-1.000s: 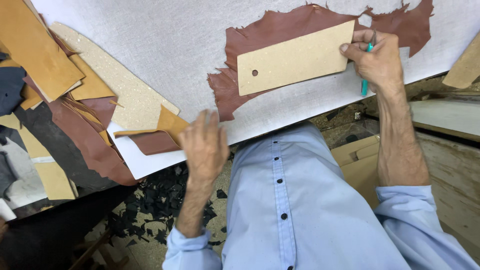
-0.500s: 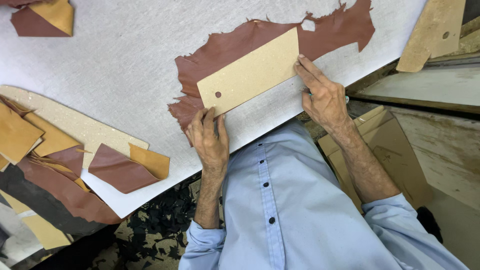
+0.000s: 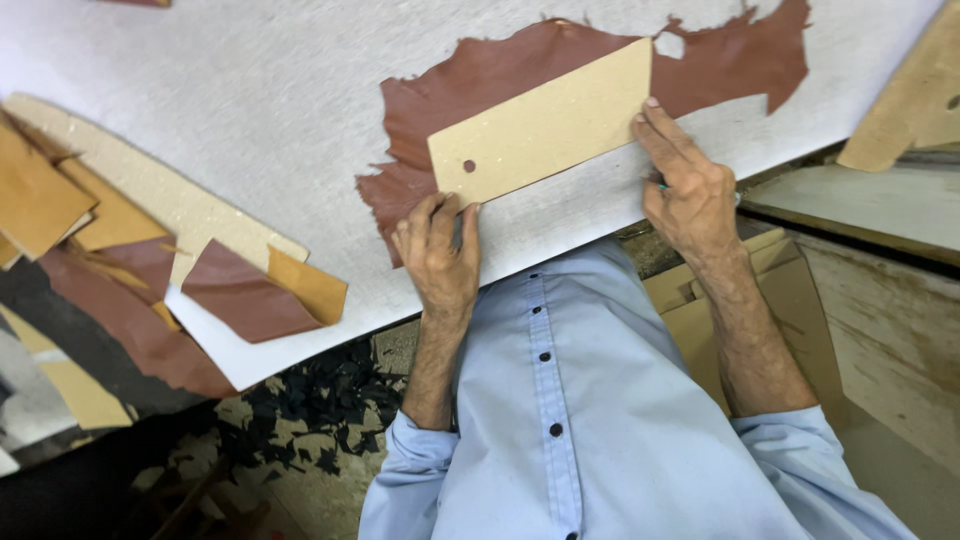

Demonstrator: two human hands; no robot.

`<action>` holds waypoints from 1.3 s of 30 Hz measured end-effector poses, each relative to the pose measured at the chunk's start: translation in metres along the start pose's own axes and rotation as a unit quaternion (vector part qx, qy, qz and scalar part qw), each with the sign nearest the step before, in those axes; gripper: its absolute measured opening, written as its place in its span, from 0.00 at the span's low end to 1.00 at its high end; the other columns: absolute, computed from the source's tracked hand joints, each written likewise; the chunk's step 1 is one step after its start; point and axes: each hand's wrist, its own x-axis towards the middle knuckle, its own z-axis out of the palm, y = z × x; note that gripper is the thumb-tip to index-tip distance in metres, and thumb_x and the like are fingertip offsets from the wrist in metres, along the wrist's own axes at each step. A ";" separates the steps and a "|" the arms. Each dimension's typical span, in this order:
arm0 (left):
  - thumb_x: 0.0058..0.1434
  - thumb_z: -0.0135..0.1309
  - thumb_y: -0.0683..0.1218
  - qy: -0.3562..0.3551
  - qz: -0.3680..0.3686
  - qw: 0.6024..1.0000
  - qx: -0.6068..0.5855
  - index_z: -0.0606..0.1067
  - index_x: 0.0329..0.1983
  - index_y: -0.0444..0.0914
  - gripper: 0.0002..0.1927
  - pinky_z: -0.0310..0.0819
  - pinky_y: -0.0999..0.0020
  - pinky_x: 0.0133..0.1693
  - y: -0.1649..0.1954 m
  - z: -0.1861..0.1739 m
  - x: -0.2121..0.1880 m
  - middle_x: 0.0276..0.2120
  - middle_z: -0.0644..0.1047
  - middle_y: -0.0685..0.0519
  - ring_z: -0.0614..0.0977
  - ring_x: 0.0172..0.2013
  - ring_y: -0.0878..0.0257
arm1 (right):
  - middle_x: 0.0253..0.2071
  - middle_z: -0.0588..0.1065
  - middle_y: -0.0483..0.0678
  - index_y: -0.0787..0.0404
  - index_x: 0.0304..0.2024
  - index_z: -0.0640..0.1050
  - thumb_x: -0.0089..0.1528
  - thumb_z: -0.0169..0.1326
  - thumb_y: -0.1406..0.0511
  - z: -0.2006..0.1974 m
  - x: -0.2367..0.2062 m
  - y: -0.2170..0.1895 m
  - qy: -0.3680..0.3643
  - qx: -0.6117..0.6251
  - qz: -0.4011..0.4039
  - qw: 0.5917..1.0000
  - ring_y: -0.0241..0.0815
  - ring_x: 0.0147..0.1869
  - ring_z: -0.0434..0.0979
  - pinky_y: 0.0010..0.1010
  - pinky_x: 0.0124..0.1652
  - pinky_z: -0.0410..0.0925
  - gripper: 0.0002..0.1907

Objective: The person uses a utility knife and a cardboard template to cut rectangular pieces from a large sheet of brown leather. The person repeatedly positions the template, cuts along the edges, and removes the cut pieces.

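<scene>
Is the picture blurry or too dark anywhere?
Head view: sharp and evenly lit on the white table, the tan template and both hands, left hand, right hand; darker and murkier at the floor scraps; no glare.
</scene>
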 end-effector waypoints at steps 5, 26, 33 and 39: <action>0.64 0.66 0.45 -0.003 -0.019 0.999 -0.035 0.79 0.51 0.34 0.15 0.69 0.58 0.53 -0.004 -0.005 -0.002 0.53 0.77 0.48 0.77 0.50 0.57 | 0.73 0.70 0.55 0.64 0.67 0.75 0.55 0.50 0.80 0.008 0.000 0.001 0.018 -0.038 -0.031 0.999 0.53 0.66 0.80 0.31 0.47 0.79 0.36; 0.65 0.65 0.48 -0.068 -0.171 0.983 0.003 0.77 0.33 0.32 0.14 0.60 0.55 0.42 -0.054 -0.054 0.032 0.29 0.72 0.49 0.70 0.33 0.58 | 0.69 0.72 0.51 0.55 0.61 0.81 0.64 0.67 0.56 0.068 0.055 -0.055 -0.049 -0.109 -0.184 0.976 0.41 0.38 0.84 0.30 0.32 0.76 0.24; 0.64 0.66 0.47 -0.086 -0.170 0.981 0.046 0.77 0.35 0.34 0.12 0.61 0.55 0.40 -0.060 -0.062 0.020 0.30 0.73 0.49 0.72 0.34 0.57 | 0.73 0.70 0.49 0.54 0.63 0.81 0.66 0.67 0.53 0.066 0.055 -0.060 -0.038 -0.106 -0.195 0.974 0.43 0.45 0.85 0.31 0.38 0.77 0.26; 0.64 0.65 0.49 -0.033 0.048 0.982 0.178 0.75 0.61 0.35 0.24 0.64 0.56 0.48 -0.028 -0.037 0.025 0.59 0.70 0.45 0.71 0.49 0.55 | 0.71 0.70 0.53 0.58 0.62 0.80 0.64 0.67 0.56 0.072 0.052 -0.057 -0.036 -0.110 -0.190 0.975 0.44 0.41 0.84 0.33 0.35 0.76 0.26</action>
